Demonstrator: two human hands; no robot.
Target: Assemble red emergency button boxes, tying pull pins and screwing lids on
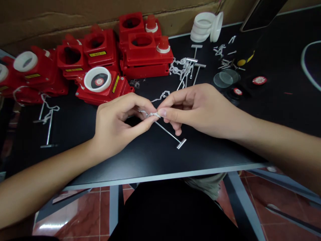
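Between the fingertips of my left hand and my right hand is a thin, pale metal chain. Both hands are closed in a pinch on it, thumbs against forefingers, just above the table. Part of the chain runs back behind my fingers, where a loose length lies on the black surface. Under my hands a T-shaped metal rod slants down to the right, its crossbar toward me. The rod's far end is hidden by my fingers, so I cannot tell whether the chain is joined to it.
Several red housings line the back left, one with a white ring. More T-shaped rods and tangled chain lie behind my right hand. White rings, clear discs and small metal pins are at the back right.
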